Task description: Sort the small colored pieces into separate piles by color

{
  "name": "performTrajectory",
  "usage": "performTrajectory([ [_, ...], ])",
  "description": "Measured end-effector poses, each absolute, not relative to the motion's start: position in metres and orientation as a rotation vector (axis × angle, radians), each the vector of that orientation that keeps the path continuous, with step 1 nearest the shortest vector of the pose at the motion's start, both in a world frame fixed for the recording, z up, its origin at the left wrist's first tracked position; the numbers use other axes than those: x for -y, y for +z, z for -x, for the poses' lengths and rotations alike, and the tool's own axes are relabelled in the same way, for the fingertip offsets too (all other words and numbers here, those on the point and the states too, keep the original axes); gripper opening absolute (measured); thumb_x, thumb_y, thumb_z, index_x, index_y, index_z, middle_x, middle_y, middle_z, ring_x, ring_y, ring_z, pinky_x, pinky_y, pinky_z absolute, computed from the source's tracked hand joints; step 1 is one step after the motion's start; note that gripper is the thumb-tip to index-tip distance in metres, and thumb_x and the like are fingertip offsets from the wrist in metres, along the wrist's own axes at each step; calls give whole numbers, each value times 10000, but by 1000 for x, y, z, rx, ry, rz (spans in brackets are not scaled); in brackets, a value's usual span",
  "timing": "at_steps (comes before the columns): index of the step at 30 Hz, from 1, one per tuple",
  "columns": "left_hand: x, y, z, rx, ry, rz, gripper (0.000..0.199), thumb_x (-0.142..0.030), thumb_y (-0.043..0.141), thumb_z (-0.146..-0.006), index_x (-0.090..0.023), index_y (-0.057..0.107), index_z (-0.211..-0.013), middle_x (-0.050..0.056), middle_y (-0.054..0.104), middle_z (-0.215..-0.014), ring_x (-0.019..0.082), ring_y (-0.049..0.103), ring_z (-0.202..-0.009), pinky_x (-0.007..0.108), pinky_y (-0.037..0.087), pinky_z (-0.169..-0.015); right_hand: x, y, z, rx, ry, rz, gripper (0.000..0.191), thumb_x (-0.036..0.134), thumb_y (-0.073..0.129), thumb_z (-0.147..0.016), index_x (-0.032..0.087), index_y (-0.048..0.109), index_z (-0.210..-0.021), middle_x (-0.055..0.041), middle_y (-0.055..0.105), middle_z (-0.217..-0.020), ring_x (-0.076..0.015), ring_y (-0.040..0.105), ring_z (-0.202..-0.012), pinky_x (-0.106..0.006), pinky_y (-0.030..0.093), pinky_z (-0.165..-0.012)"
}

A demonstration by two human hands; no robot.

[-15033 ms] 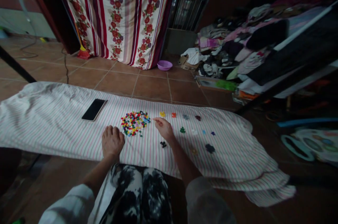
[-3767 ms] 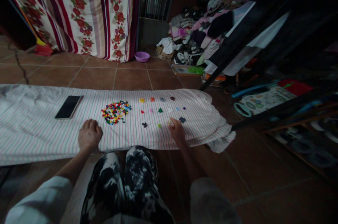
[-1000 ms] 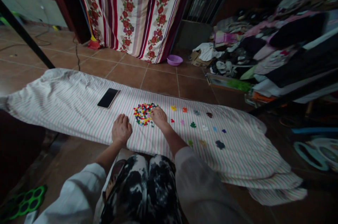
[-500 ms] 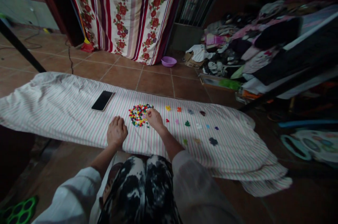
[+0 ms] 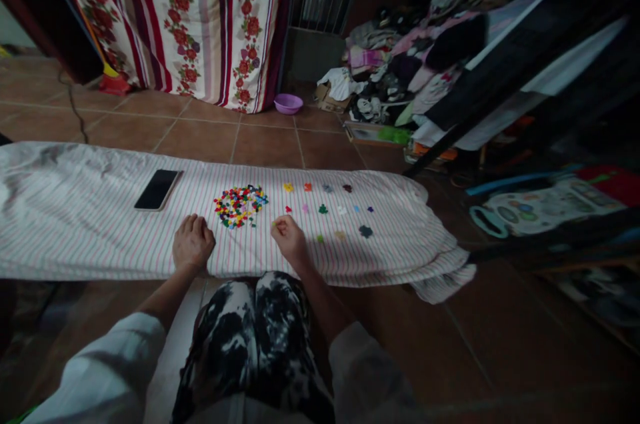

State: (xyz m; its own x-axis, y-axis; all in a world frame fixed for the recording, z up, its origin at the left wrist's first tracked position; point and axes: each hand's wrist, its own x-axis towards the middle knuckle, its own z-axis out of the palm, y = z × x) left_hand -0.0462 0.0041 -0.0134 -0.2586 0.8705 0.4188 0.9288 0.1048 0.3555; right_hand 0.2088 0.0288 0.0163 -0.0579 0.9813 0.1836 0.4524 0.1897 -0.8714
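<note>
A loose heap of small multicoloured pieces lies on the striped cloth. My left hand rests palm down on the cloth, left of and below the heap, its fingers lying flat. My right hand is pinched on a tiny yellow-green piece, just right of the heap. Farther right, pieces lie in small groups by colour, among them yellow, orange, dark green, light green and dark grey.
A phone lies on the cloth at the left. Beyond are a flowered curtain, a purple basin and a pile of clothes. A dark slanting bar stands at the right.
My right hand has left the heap's edge and moved toward me and to the right, holding the small piece. My left hand stays flat on the cloth. The view has turned right.
</note>
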Motion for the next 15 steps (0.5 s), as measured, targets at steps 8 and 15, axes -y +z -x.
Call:
performTrajectory([
  [8,-5,-14,47,2243,-870,1861,347,-245,420,-838,-117,603,-1104,195,601,-1222,325,497,-1236,504,402,-1033,-5,-8,-317,1429,440,1666,142,322,507,-781,210,575,-839,-65,690,-813,-197,664,-763,-327,525,-761],
  [15,-4,-11,45,2238,-835,1851,353,-266,394,-840,-118,606,-1080,193,607,-1217,317,513,-1219,480,417,-1018,-4,-31,-341,1525,294,1684,80,224,510,-785,206,576,-826,-80,673,-847,-197,632,-782,-338,512,-782],
])
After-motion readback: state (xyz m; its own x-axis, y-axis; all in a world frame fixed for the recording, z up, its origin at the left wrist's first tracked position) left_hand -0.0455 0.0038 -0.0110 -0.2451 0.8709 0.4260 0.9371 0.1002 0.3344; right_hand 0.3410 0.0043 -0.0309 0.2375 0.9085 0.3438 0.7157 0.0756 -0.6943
